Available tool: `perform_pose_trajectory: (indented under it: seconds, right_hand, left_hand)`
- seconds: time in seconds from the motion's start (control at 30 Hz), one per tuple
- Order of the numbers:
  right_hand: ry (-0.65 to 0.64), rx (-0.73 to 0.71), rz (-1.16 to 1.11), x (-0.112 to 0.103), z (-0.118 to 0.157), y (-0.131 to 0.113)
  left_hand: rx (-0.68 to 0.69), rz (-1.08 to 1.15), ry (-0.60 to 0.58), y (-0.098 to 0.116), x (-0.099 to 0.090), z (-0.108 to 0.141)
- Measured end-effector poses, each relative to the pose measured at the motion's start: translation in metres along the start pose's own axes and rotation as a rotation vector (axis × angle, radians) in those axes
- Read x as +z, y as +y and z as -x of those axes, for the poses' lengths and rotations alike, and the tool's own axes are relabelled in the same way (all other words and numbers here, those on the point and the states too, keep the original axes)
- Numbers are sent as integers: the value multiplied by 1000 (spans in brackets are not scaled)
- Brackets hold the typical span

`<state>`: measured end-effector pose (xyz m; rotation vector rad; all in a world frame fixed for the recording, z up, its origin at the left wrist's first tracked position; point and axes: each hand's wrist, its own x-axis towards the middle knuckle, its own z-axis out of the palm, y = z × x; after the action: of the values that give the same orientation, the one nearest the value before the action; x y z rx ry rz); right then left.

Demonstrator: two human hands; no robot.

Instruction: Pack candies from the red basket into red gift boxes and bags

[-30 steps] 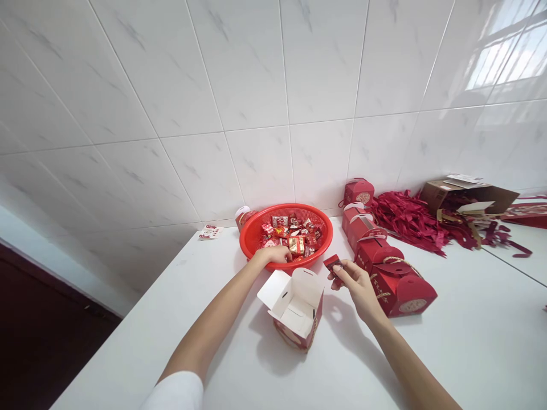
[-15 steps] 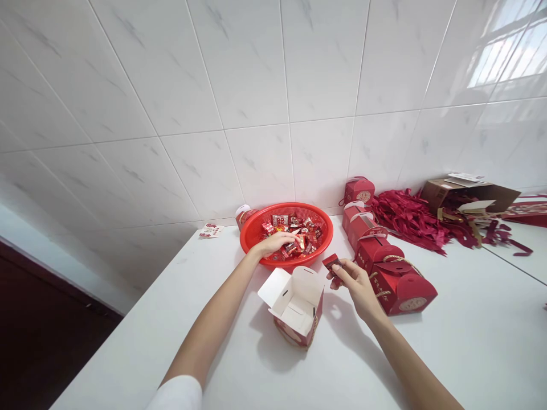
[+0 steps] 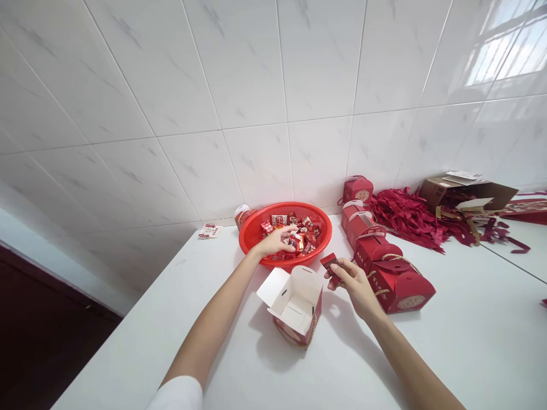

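Observation:
My left hand (image 3: 277, 240) is over the red plastic basket (image 3: 250, 242), its fingers apart just above the wrapped candies (image 3: 305, 239) lying inside. Between the thumb and fingers of my right hand (image 3: 351, 280) is a small dark red packet (image 3: 329, 263), held right of the basket. An open box (image 3: 299, 307), white inside and red outside with a rope handle, stands on the table in front of the basket, between my forearms. Its flaps are up and no candy shows in it.
Red gift boxes (image 3: 397, 279) stand in a row at the right. Behind them lie red ribbons (image 3: 410, 219) and a brown carton (image 3: 496, 193). Printed cards (image 3: 209, 231) lie left of the basket. A tiled wall (image 3: 256, 165) borders the white table (image 3: 171, 296).
My left hand has lifted slightly from the candies, and its fingers have spread. My right hand still holds the packet, in nearly the same place.

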<state>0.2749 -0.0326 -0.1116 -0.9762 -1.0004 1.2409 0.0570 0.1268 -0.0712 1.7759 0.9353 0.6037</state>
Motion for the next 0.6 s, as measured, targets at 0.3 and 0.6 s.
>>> perform_pose_trajectory:
  seconds: [0.3,0.6]
  right_hand:
    - [-43,154,-175,0,0,-5]
    - [-26,184,-229,0,-1,-8]
  left_hand:
    - [53,-195,-51,6,1,2]
    - [47,-305,-3,-4,1,-3]
